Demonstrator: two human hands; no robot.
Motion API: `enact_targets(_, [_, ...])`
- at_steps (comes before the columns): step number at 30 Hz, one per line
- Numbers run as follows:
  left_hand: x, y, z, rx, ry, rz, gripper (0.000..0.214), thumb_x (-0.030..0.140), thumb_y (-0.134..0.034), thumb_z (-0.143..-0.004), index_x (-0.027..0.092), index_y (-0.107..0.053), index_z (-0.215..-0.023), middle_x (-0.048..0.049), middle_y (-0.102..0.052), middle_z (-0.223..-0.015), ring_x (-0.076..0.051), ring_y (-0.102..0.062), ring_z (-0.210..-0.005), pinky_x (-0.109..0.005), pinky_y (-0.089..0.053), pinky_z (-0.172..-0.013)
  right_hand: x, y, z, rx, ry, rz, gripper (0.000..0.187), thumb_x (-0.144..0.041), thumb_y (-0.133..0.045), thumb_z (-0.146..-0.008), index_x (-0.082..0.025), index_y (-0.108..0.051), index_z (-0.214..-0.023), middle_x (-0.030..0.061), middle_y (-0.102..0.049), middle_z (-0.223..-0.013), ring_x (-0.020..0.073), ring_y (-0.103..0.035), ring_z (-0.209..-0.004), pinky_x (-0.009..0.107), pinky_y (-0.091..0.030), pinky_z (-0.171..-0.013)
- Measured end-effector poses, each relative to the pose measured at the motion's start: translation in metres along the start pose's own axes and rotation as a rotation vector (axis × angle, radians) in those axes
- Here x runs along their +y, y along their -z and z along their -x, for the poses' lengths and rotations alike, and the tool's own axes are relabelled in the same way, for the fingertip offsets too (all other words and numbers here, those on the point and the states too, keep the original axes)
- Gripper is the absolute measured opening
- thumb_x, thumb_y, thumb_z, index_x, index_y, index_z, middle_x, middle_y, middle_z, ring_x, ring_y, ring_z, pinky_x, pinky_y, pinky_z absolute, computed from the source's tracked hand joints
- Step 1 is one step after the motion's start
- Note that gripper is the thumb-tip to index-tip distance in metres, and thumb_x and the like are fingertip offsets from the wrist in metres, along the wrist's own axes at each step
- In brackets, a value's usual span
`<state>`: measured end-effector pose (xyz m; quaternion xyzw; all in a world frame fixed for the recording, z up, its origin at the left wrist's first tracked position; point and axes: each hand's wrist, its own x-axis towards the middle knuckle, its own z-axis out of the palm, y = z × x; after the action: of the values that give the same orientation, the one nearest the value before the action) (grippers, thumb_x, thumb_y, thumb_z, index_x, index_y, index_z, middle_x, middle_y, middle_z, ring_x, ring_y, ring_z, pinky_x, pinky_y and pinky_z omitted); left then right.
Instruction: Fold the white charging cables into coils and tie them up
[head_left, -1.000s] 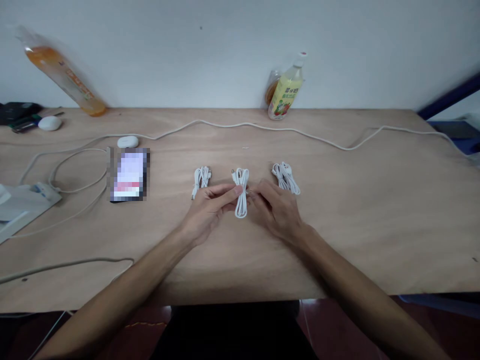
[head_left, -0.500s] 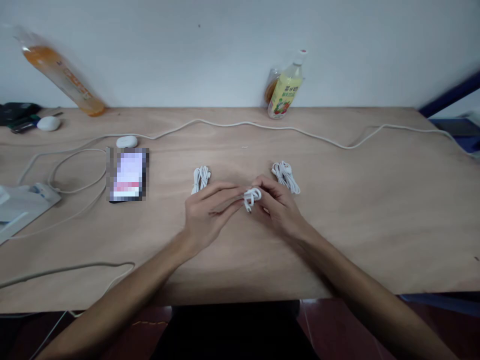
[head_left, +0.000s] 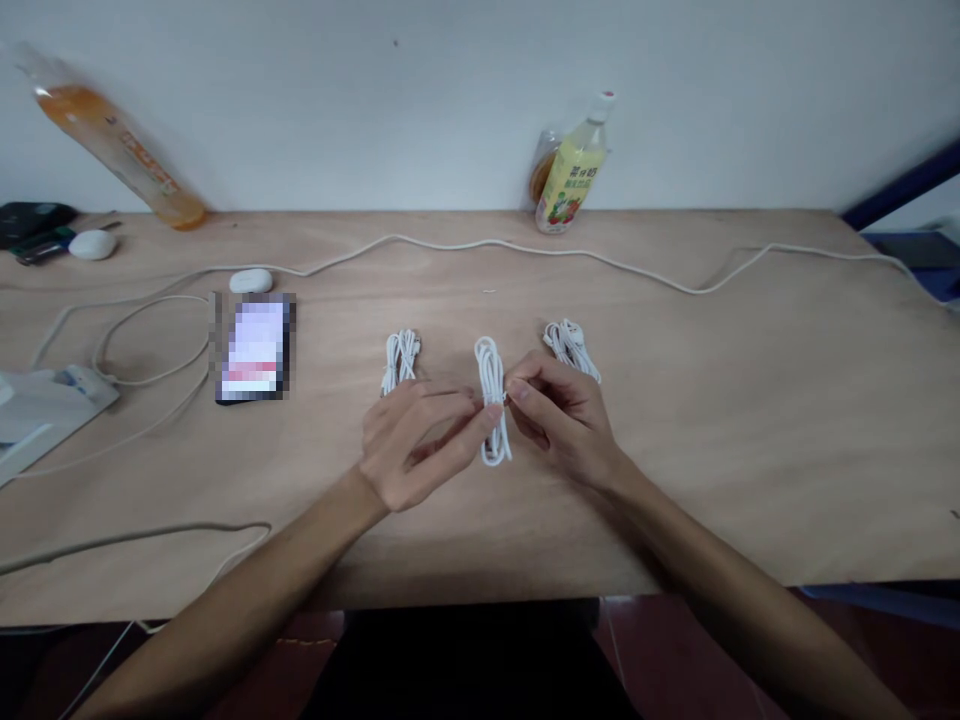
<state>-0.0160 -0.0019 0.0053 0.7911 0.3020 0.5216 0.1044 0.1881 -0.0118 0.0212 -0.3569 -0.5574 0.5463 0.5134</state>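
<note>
A white cable, folded into a long coiled bundle, stands nearly upright in the picture between my hands. My left hand is closed on its middle from the left, thumb in front. From the right, the thumb and forefinger of my right hand pinch a thin white piece at the bundle's waist; whether it is a tie or a cable end is too small to tell. Just beyond my left hand lies a second bundled white cable. A third bundled cable rests behind my right hand, which partly covers it.
A phone and a white earphone case lie to the left on the wooden table. One long white cord crosses the back. By the wall stand an orange drink bottle and a yellow-labelled bottle.
The held cable bundle has turned from pointing end-on to lying lengthwise in view. My left hand has rolled over, back upward, and my right fingers now pinch at the bundle's middle.
</note>
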Motion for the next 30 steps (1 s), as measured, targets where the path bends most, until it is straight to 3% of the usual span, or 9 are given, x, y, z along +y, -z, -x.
enact_targets(1, [0.001,0.000,-0.001,0.077,-0.200,-0.065,0.013,0.015,-0.084,-0.095,0.024,-0.081,-0.103,0.0009,-0.084,-0.091,-0.020,-0.083,-0.086,-0.031,-0.068,-0.072,0.001,0.000,0.000,-0.006,0.008,-0.018,0.038,-0.054,-0.075,-0.103,-0.023,-0.066,-0.082,-0.0091,-0.043,-0.055,0.0084,-0.034,-0.044,0.025,-0.023,-0.041])
enact_targets(3, [0.004,0.002,-0.004,0.093,-0.332,-0.152,0.013,0.011,-0.083,-0.096,0.020,-0.079,-0.105,-0.0009,-0.083,-0.091,-0.019,-0.083,-0.087,-0.029,-0.068,-0.072,0.003,0.001,0.000,-0.023,0.015,-0.059,0.036,-0.051,-0.076,-0.103,-0.023,-0.066,-0.082,-0.0096,-0.043,-0.055,0.0073,-0.034,-0.043,0.023,-0.023,-0.040])
enact_targets(9, [0.017,0.010,-0.009,-0.035,-0.183,-0.150,0.016,0.011,-0.079,-0.100,0.021,-0.072,-0.108,-0.0015,-0.084,-0.093,-0.021,-0.086,-0.090,-0.034,-0.070,-0.076,0.006,0.002,-0.003,-0.090,-0.086,-0.231,0.035,-0.046,-0.078,-0.102,-0.022,-0.066,-0.079,-0.0114,-0.041,-0.051,0.0051,-0.027,-0.040,0.019,-0.021,-0.037])
enact_targets(16, [0.018,0.011,-0.009,-0.036,-0.192,-0.116,0.014,0.010,-0.077,-0.100,0.019,-0.071,-0.108,-0.0031,-0.085,-0.092,-0.022,-0.086,-0.091,-0.035,-0.072,-0.079,0.003,0.002,-0.006,-0.198,-0.281,-0.430,0.042,-0.051,-0.085,-0.095,-0.022,-0.060,-0.076,-0.0114,-0.042,-0.056,0.0046,-0.023,-0.041,0.016,-0.026,-0.034])
enact_targets(20, [0.011,0.008,-0.008,-0.024,-0.299,-0.149,0.016,0.008,-0.078,-0.099,0.018,-0.077,-0.110,-0.0048,-0.087,-0.096,-0.023,-0.087,-0.094,-0.033,-0.073,-0.081,0.006,0.001,-0.004,-0.182,-0.300,-0.447,0.038,-0.050,-0.082,-0.097,-0.022,-0.062,-0.080,-0.0114,-0.042,-0.056,0.0046,-0.026,-0.041,0.015,-0.026,-0.036])
enact_targets(23, [0.007,0.005,-0.006,0.021,-0.256,-0.131,0.022,0.008,-0.073,-0.102,0.022,-0.081,-0.117,-0.0042,-0.088,-0.105,-0.021,-0.087,-0.098,-0.031,-0.073,-0.086,0.007,0.000,-0.004,-0.122,-0.251,-0.422,0.038,-0.049,-0.082,-0.098,-0.023,-0.062,-0.081,-0.0111,-0.042,-0.059,0.0048,-0.027,-0.042,0.015,-0.024,-0.036])
enact_targets(27, [0.010,-0.002,-0.003,0.002,-0.081,-0.039,0.032,0.006,-0.074,-0.100,0.025,-0.082,-0.124,-0.0058,-0.087,-0.120,-0.020,-0.085,-0.105,-0.033,-0.071,-0.094,0.010,0.001,-0.005,-0.039,-0.115,-0.335,0.037,-0.049,-0.080,-0.100,-0.024,-0.061,-0.081,-0.0100,-0.044,-0.061,0.0059,-0.029,-0.043,0.018,-0.022,-0.036])
enact_targets(30, [0.017,-0.009,-0.007,0.088,0.226,0.206,0.022,0.009,-0.073,-0.101,0.023,-0.085,-0.114,-0.0041,-0.089,-0.104,-0.018,-0.085,-0.093,-0.031,-0.069,-0.091,0.010,0.004,-0.005,0.032,0.032,-0.141,0.033,-0.046,-0.073,-0.106,-0.024,-0.064,-0.083,-0.0086,-0.047,-0.063,0.0068,-0.033,-0.044,0.021,-0.025,-0.039])
